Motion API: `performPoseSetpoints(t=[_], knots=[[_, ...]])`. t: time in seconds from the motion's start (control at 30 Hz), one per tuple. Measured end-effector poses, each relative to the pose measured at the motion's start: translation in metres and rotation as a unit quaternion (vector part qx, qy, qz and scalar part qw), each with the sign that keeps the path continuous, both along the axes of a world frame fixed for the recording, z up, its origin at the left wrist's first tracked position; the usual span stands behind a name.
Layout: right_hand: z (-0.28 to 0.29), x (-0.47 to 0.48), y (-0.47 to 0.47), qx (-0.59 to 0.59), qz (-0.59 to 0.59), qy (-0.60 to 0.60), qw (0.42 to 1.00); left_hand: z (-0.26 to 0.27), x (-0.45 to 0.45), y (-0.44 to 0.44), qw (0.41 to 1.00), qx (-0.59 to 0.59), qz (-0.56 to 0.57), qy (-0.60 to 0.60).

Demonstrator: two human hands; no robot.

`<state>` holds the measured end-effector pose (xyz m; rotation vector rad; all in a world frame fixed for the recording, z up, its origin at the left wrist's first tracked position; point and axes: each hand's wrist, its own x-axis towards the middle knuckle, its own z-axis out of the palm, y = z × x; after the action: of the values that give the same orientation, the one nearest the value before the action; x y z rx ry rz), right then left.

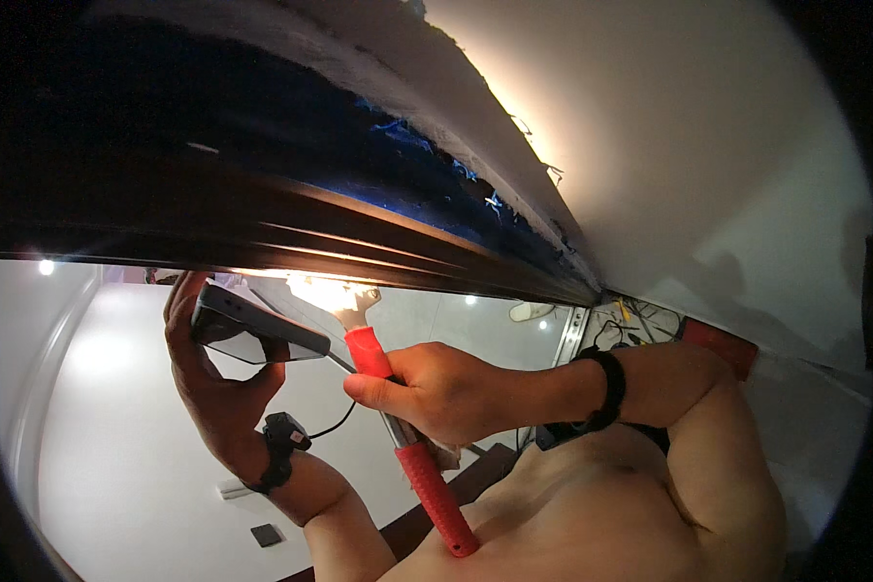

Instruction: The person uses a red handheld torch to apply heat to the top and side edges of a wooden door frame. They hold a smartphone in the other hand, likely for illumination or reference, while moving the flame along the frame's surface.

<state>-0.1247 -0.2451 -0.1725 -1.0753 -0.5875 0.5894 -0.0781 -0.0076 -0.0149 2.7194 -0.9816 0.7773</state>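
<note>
My right hand (436,393) is closed around the middle of a long scraper (440,502), which has red grips and a metal shaft. Its metal head (353,313) is at the lower edge of a dark ridged frame (378,254), brightly lit there; glare hides whether the blade touches. My left hand (204,378) holds a flat grey handheld device (262,320) between thumb and fingers, just left of the scraper head. The left fingertips reach up to the frame's edge. What the device is cannot be settled.
Above the frame runs a dark blue band (262,131) with a rough, torn border beside a pale wall (735,182). Loose tools and cables (636,320) lie at the right near a red box (720,345). A white shoe (531,311) shows beyond my right forearm.
</note>
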Motion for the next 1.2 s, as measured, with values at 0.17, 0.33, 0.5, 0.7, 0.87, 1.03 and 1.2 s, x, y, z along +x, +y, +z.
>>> performPoseSetpoints(t=[0.17, 0.33, 0.5, 0.7, 0.87, 1.03, 1.2], knots=[[0.003, 0.002, -0.003, -0.019, -0.032, -0.057, 0.998, -0.001, 0.001, -0.002, 1.0, 0.007, -0.023, 0.0], [0.021, 0.008, -0.021, -0.091, -0.013, -0.025, 0.995, 0.003, -0.003, -0.008, 1.0, 0.022, -0.021, 0.002], [0.022, -0.002, -0.032, -0.176, -0.232, -0.239, 0.926, 0.003, -0.001, -0.005, 0.998, 0.057, -0.027, -0.03], [0.012, -0.008, -0.05, -0.14, -0.316, -0.545, 0.764, 0.004, -0.006, 0.0, 0.996, 0.078, 0.011, -0.033], [0.016, 0.001, -0.039, -0.208, -0.322, -0.652, 0.654, 0.005, -0.004, -0.005, 0.998, 0.065, 0.0, -0.026], [0.029, 0.01, -0.036, -0.198, -0.311, -0.677, 0.637, 0.004, -0.008, -0.003, 0.999, 0.052, 0.007, -0.005], [0.035, -0.007, -0.024, -0.231, -0.346, -0.674, 0.61, 0.004, -0.005, 0.003, 0.999, 0.044, -0.007, 0.032]])
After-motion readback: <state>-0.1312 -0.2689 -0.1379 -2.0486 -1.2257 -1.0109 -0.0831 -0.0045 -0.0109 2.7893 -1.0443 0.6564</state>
